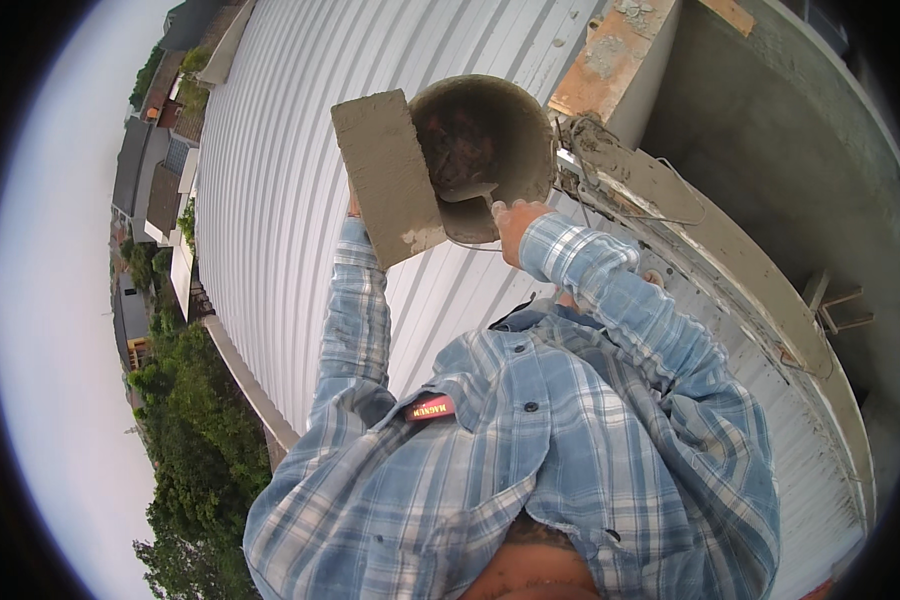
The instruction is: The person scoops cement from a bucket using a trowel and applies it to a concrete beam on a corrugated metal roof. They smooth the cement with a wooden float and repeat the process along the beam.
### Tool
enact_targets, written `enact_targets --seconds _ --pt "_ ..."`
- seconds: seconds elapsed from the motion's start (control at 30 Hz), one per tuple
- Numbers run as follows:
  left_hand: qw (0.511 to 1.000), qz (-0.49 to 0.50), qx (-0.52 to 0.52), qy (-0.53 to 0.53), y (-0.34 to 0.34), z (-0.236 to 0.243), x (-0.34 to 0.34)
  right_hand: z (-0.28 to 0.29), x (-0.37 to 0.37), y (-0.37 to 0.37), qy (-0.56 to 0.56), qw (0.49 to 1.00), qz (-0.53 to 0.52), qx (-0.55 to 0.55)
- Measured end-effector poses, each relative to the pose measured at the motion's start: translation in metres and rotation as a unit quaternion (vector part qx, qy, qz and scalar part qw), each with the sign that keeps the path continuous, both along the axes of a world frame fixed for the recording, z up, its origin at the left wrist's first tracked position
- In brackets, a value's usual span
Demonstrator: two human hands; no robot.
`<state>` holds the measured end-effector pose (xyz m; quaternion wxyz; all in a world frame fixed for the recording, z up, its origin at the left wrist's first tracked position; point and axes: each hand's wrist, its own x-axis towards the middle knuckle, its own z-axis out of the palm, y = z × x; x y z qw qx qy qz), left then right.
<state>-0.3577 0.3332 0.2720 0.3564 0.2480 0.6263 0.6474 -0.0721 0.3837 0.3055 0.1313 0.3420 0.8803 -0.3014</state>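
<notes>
My left hand (pixel 354 206) is mostly hidden beneath a flat rectangular board (pixel 388 175), holding it up against the left rim of a round bucket (pixel 525 140). Smooth grey mortar coats the board's face. Inside the bucket, the walls are smeared with mortar and a dark reddish-brown patch shows at the bottom. My right hand (pixel 518 228) is closed round the handle of a small trowel (pixel 468 192), whose blade dips into the bucket's near side. The handle itself is largely covered by my fingers.
White corrugated metal roofing (pixel 300 130) spreads under and left of the bucket. A mortar-smeared concrete ledge (pixel 730 240) with bent wire (pixel 670 218) runs along the right. Beyond it stands a grey wall (pixel 770 130). Trees (pixel 210 440) and houses lie past the roof's left edge.
</notes>
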Motion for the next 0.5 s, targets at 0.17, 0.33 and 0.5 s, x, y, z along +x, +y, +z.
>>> enact_targets --seconds 0.17,0.33,0.5 --pt "1.0 -0.011 0.013 -0.001 0.01 0.007 0.001 -0.003 0.0 0.008 0.036 0.996 -0.08 0.017" --pt "1.0 -0.008 0.004 0.004 0.0 0.005 -0.004 -0.004 0.007 0.018 -0.004 1.0 -0.003 -0.016" --pt "1.0 -0.026 0.017 0.002 0.018 0.008 0.004 -0.023 -0.003 0.006 0.012 0.996 -0.068 0.063"
